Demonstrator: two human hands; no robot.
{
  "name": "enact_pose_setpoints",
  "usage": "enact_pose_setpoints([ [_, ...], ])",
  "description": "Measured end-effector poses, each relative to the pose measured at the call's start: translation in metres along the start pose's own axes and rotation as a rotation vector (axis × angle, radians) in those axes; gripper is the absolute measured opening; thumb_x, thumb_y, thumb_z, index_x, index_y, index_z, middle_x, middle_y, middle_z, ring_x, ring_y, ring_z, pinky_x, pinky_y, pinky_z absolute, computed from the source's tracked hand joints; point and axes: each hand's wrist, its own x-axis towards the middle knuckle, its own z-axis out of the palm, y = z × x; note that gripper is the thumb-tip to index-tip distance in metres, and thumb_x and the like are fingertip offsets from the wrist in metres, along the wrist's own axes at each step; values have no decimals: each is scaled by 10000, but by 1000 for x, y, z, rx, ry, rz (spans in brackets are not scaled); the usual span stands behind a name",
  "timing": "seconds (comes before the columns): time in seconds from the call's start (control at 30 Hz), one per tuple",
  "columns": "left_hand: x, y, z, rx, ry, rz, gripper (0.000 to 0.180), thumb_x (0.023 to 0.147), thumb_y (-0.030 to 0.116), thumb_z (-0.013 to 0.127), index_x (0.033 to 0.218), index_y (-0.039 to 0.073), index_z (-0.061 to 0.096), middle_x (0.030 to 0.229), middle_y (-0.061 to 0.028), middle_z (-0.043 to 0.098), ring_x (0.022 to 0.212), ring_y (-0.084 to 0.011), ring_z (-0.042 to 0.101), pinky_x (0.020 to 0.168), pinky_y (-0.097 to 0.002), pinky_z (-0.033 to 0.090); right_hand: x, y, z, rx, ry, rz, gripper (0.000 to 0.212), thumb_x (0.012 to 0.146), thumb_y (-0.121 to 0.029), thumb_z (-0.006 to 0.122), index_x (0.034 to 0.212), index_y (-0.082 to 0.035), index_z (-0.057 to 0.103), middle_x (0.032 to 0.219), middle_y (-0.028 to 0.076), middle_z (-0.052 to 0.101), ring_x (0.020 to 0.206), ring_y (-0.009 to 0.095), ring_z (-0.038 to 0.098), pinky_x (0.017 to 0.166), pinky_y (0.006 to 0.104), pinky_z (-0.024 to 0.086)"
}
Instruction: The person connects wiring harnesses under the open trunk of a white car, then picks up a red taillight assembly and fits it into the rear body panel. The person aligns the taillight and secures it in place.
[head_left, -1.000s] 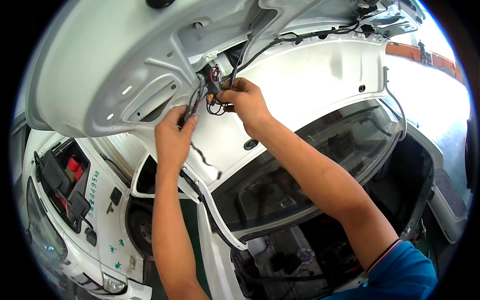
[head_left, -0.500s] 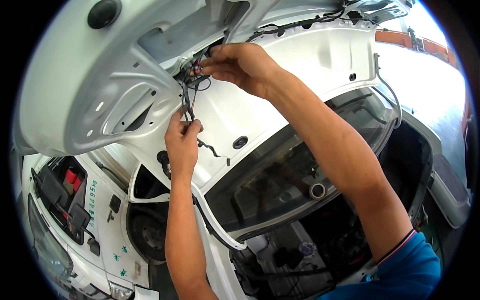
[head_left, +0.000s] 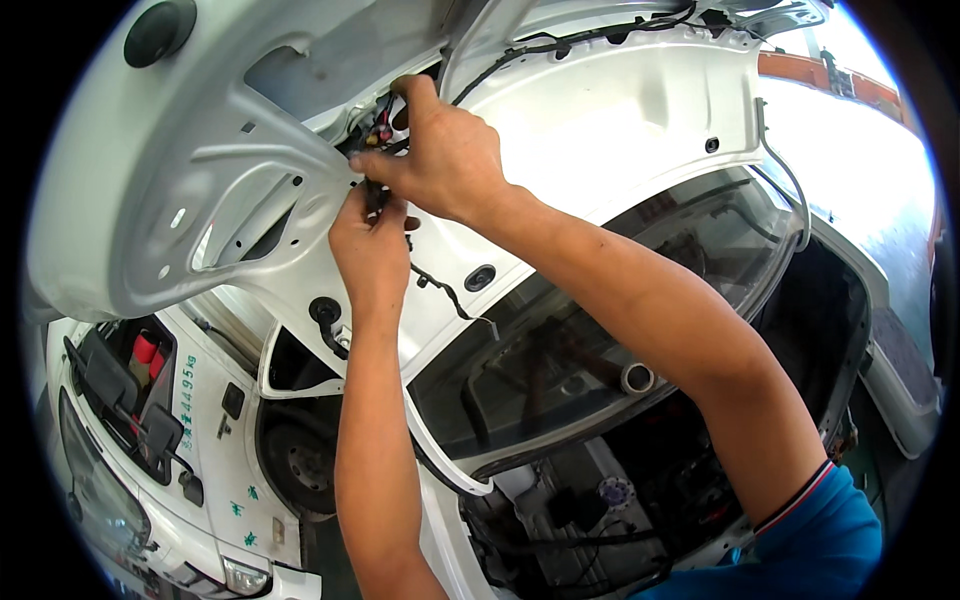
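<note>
A dark wiring harness (head_left: 375, 192) comes out of an opening in the raised white lid (head_left: 590, 130). Low on this bundle, my left hand (head_left: 368, 262) pinches it between thumb and fingers. Just above, my right hand (head_left: 445, 160) is curled around the harness, its thumb across the bundle and its index finger up near the opening. Red and yellow wires (head_left: 380, 130) show between the opening and that hand. A thin black lead (head_left: 450, 292) with a small end piece dangles below my left hand. My right fingertips are partly hidden.
Below the lid lies a dark rear window (head_left: 560, 370) with a cardboard-coloured tube (head_left: 637, 378) on it, above an open compartment (head_left: 600, 500). A white truck (head_left: 215, 440) stands at left. A black rubber grommet (head_left: 325, 312) sits in the panel.
My right hand has come down and left from the coloured wires onto the bundle just above my left hand. My left hand has risen slightly. The dangling lead has swung right.
</note>
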Motion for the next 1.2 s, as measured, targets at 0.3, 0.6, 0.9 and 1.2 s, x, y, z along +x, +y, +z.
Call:
enact_pose_setpoints([
  [0.3,-3,-9,-4,1,30,-75,188,966,79,707,1126,-16,730,877,-38,703,680,-129,638,641,-275,467,18,36,-18,727,29,267,360,1000,-99,650,1317,56,582,1063,139,734,861,180,720,781,319,592],
  [0.6,9,0,6,-71,23,-155,137,939,124,759,983,0,718,796,-32,675,634,-131,594,631,-278,455,14,41,-21,776,-121,170,528,915,-44,680,1395,123,537,1195,176,710,1016,226,704,916,341,578],
  [0.9,22,1,8,-219,30,-261,79,952,105,725,989,35,725,819,-8,641,702,-119,576,644,-272,477,30,39,-12,566,-65,120,542,914,-187,793,1319,111,590,1113,143,732,965,185,693,842,319,559],
  [1.2,28,-7,13,-316,8,-280,130,944,120,722,1000,12,769,774,0,617,657,-101,543,637,-269,481,33,25,-17,473,-7,118,488,876,-331,827,1095,83,688,898,156,769,836,254,743,777,386,568],
])
